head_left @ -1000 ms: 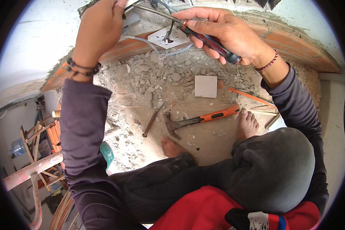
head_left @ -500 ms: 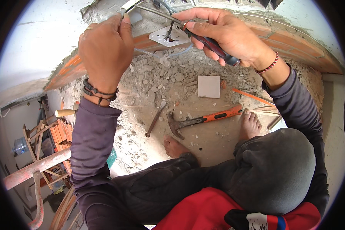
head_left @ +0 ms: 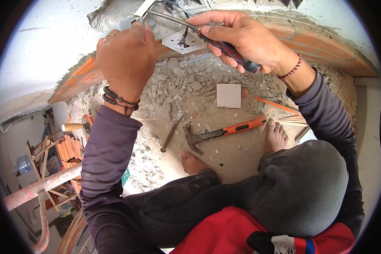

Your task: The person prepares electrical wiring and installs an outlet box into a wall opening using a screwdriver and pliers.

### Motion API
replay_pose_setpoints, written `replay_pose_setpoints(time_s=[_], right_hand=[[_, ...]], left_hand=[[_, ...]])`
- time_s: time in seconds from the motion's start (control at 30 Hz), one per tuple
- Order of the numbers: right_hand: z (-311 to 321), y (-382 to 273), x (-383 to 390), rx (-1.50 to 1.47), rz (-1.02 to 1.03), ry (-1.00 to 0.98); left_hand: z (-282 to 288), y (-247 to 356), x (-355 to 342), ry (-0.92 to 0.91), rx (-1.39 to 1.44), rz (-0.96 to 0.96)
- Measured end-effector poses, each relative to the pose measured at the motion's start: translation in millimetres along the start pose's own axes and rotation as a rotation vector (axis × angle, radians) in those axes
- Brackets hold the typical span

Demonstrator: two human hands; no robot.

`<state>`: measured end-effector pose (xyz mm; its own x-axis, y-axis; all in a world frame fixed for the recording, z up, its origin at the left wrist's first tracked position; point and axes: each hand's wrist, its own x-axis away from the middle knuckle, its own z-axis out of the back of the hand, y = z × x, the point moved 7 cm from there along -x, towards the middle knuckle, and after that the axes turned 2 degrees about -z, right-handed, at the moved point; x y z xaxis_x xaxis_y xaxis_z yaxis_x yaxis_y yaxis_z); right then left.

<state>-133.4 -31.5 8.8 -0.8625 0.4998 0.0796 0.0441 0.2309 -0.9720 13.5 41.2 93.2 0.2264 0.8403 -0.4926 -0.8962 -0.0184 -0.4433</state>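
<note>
My right hand (head_left: 252,40) grips a screwdriver (head_left: 228,50) by its black and dark red handle, index finger and thumb near the shaft's base. The shaft slants up to the left, its tip end close to a white plastic tube (head_left: 144,8). Just below that tube's mouth my left hand (head_left: 129,59) is closed, back of the hand towards me, the fingertips pinched around something small that they hide. Between the hands, a white slotted plate (head_left: 173,41) hangs at the broken wall edge, with dark wires (head_left: 184,39) passing through its middle.
Rubble (head_left: 186,80) covers the ground under the brick edge (head_left: 321,46). A claw hammer (head_left: 228,130) with an orange handle, a rusty chisel-like bar (head_left: 171,132) and a square pale tile (head_left: 229,95) lie there, near my feet. A pinkish metal pipe frame (head_left: 42,186) stands at left.
My left hand has shifted a little to the right, its fingertips still by the tube's mouth. My right hand and the screwdriver have moved only slightly left.
</note>
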Motion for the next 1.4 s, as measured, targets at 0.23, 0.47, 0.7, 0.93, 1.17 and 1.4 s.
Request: replay_pose_setpoints(time_s=[0.23,0.47,0.7,0.93,1.17,1.4], right_hand=[[2,0,2,0.028,-0.012,0.011],[-4,-9,8,0.123,-0.001,0.076],[-3,-10,5,0.252,0.037,0.117],[-5,-12,5,0.342,0.065,0.130],[-3,-6,4,0.273,0.040,0.152],[1,-13,7,0.475,0.180,0.220]], left_hand=[[-4,14,-2,-0.027,-0.011,-0.028],[-6,3,-3,-0.066,0.316,0.273],[-38,-34,1,-0.261,0.731,0.758],[-59,-45,-1,-0.244,0.645,0.696],[-62,-46,-1,-0.213,0.744,0.813],[-51,-28,-2,-0.190,1.027,1.056]])
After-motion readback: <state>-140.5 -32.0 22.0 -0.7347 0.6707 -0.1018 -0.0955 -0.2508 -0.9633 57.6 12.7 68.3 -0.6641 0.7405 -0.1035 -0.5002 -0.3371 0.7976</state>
